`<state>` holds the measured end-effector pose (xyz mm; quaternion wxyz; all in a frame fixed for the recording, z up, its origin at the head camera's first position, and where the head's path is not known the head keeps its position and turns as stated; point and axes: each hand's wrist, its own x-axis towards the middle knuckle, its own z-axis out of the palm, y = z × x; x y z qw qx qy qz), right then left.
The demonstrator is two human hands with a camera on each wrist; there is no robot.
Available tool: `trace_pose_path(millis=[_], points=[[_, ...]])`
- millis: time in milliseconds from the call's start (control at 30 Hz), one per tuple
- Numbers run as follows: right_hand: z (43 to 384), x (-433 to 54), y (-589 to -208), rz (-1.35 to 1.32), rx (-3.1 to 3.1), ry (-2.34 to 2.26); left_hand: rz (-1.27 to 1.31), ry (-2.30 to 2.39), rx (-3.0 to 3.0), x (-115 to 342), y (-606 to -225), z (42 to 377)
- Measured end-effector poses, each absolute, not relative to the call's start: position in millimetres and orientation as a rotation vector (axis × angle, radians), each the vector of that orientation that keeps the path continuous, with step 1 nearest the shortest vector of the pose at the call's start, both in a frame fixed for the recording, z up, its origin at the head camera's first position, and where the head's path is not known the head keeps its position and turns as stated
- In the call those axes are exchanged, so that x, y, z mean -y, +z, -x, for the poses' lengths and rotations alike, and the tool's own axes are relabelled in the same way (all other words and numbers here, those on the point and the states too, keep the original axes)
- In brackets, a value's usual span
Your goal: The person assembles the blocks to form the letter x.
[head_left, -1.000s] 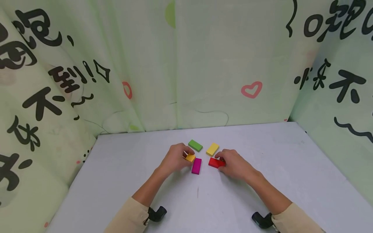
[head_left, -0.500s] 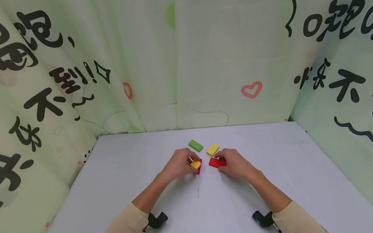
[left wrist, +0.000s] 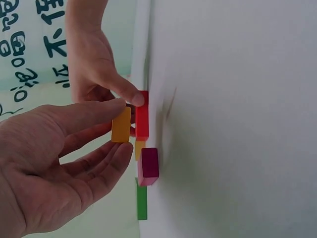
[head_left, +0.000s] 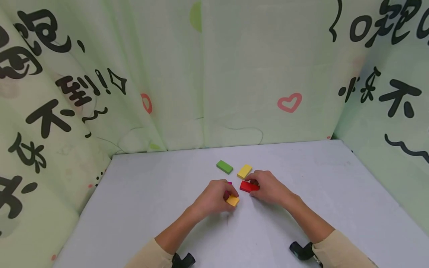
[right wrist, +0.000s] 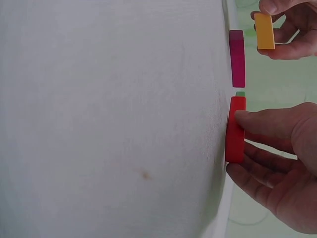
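My left hand (head_left: 216, 196) pinches an orange-yellow block (head_left: 232, 201) between thumb and fingers, held up off the table. Behind that hand stands a magenta block (left wrist: 150, 166), mostly covered in the head view but plain in both wrist views. My right hand (head_left: 270, 188) grips a red block (head_left: 247, 187) lying on the table, the thumb pressed on its near face and fingers at its end and behind. Just beyond the red block lies a yellow block (head_left: 244, 171). A green block (head_left: 224, 166) lies farther back and to the left.
All of this is on a white-covered table (head_left: 268, 234). A pale green curtain (head_left: 241, 74) with black characters and red hearts encloses the back and sides. A black wrist camera (head_left: 301, 251) sits at each cuff.
My left hand has carried the orange-yellow block rightward and toward me, passing over the magenta block. The right hand stays in place on the red block.
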<state>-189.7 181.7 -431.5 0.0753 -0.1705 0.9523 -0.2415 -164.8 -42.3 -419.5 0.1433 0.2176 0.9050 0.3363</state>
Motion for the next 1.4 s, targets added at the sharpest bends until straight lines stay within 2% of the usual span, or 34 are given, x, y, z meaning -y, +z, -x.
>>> trace_pose_path(millis=[867,1400], points=[[191,-180,-433,0.504,-2.863,-0.679,-0.768,0.892,-2.587,32,-437,155],[190,-178,-430,0.492,-2.853,-0.685,-0.708,0.873,-2.605,29,-437,151]])
